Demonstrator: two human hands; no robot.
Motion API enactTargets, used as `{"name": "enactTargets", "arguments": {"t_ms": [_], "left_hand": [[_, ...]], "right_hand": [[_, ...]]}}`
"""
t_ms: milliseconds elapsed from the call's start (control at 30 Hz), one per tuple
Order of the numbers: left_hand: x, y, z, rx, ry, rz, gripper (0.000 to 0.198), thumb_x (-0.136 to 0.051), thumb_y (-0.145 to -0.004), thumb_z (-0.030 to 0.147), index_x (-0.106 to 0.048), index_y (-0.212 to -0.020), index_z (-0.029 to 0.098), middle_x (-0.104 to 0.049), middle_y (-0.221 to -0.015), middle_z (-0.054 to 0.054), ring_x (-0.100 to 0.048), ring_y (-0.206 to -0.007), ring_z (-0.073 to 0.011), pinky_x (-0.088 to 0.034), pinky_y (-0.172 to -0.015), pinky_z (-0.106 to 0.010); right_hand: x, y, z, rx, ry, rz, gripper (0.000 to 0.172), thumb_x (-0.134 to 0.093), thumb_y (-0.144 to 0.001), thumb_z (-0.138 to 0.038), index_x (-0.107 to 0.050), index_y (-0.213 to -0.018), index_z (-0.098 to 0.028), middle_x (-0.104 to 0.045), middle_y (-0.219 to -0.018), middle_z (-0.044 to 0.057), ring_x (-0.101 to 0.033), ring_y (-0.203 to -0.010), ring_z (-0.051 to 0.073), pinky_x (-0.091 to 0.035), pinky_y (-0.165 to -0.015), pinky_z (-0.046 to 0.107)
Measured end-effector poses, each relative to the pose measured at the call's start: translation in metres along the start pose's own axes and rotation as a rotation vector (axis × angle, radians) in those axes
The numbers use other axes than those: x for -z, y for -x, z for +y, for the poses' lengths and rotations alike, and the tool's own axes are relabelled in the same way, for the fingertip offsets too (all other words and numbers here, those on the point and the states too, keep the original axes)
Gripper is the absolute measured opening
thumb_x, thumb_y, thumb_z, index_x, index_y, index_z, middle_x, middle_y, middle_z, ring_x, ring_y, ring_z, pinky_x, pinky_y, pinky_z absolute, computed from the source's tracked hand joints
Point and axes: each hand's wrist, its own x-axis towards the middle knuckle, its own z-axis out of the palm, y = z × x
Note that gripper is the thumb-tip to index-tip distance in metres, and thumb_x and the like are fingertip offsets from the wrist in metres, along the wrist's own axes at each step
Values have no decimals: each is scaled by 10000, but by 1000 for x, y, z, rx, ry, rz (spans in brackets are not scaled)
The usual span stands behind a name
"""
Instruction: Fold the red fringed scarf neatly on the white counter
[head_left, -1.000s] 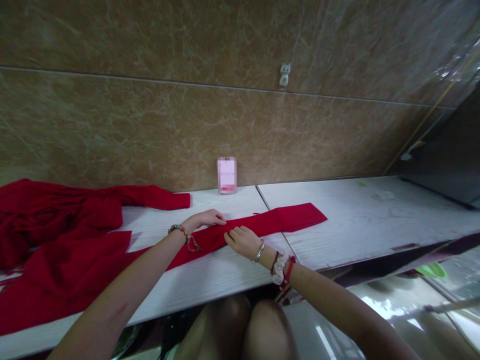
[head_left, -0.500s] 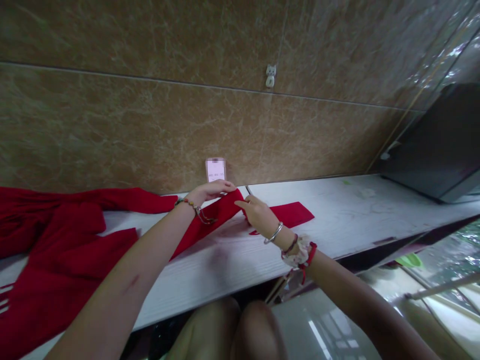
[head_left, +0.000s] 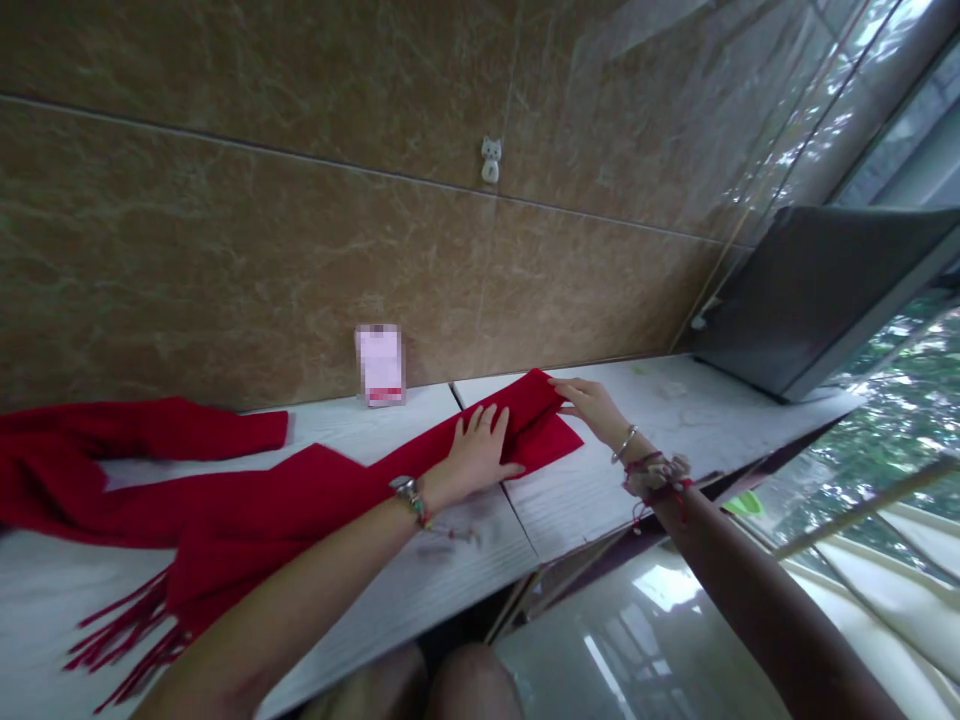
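Observation:
A long red scarf [head_left: 420,445] lies along the white tabletop, with fringe [head_left: 124,625] at its lower left. Near its right end, the cloth is folded in layers. My left hand [head_left: 476,460] rests flat on this folded part, fingers spread. At the right edge of the fold, my right hand [head_left: 589,405] grips the cloth with its fingertips. More red cloth [head_left: 217,430] lies bunched and stretched out at the left; whether it is all one piece with the scarf, I cannot tell.
A phone [head_left: 381,365] leans against the brown marbled wall [head_left: 300,260] behind the white table [head_left: 622,480]. A small white cat figure [head_left: 490,160] is on the wall. A dark, box-like object [head_left: 817,290] stands at the table's right end, beside a window.
My left hand has moved from holding up the strip to lying flat on it. The lifted strip is now laid down over the right end, and my right hand has shifted right.

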Motion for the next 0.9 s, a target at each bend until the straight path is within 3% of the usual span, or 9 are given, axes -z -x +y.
{"name": "enactTargets", "arguments": {"t_ms": [100, 200, 300, 433, 533, 600, 733, 900], "left_hand": [[-24, 20, -11, 30, -164, -6, 768, -577, -731, 304, -185, -1360, 99, -145, -1434, -196, -100, -1308, -339, -174, -1018, -505], [-26, 15, -11, 1, -212, 20, 702, -506, -743, 176, -187, -1365, 116, -134, -1443, -173, -90, -1314, -321, -164, -1029, -495], [-21, 6, -7, -39, -251, 7, 760, -471, -685, 34, -175, -1374, 163, -120, -1452, -148, -81, -1317, -314, -158, -1026, -510], [-22, 4, -8, -77, -238, -55, 732, -386, -683, -59, -202, -1368, 127, -193, -1429, -169, -212, -1296, -269, -270, -1007, -413], [-25, 8, -12, -104, -233, -121, 650, -291, -722, -81, -267, -1344, 109, -235, -1416, -164, -338, -1246, -213, -351, -959, -320], [-27, 10, -12, -103, -268, -84, 599, -303, -759, -40, -294, -1334, 127, -255, -1414, -141, -323, -1254, -216, -336, -975, -356], [-33, 12, -9, -29, -344, 3, 604, -492, -796, 206, -261, -1352, 145, -245, -1416, -151, -186, -1293, -332, -247, -983, -549], [-35, 10, -15, 1, -380, -51, 720, -449, -729, -14, -195, -1374, 181, -201, -1434, -137, -197, -1292, -314, -299, -968, -519]], "right_hand": [[4, -3, 13, -23, -162, 87, 165, -589, -619, -167, -659, -768, -155, -637, -768, 17, -564, -667, 101, -494, -580, 235], [11, -9, 17, 16, -277, 144, 196, -584, -588, -142, -653, -770, -162, -635, -742, 0, -567, -663, 98, -498, -620, 256], [21, -11, 22, -17, -309, 207, 216, -550, -570, -100, -646, -753, -167, -626, -709, -15, -557, -641, 89, -494, -617, 246], [30, 1, 46, -183, -251, 206, 194, -530, -543, -85, -627, -690, -166, -592, -624, -23, -523, -551, 82, -473, -533, 222], [29, 9, 69, -225, -223, 188, 153, -547, -516, -96, -606, -640, -164, -552, -559, -29, -504, -519, 92, -452, -488, 223], [28, 11, 81, -232, -210, 193, 136, -557, -504, -109, -588, -621, -170, -528, -545, -36, -498, -522, 95, -443, -485, 222], [27, 5, 92, -228, -191, 200, 151, -555, -503, -134, -568, -645, -182, -515, -592, -37, -489, -541, 92, -433, -493, 220], [29, 0, 92, -180, -168, 173, 198, -550, -514, -189, -563, -712, -196, -501, -699, -34, -484, -598, 93, -448, -514, 229]]}}
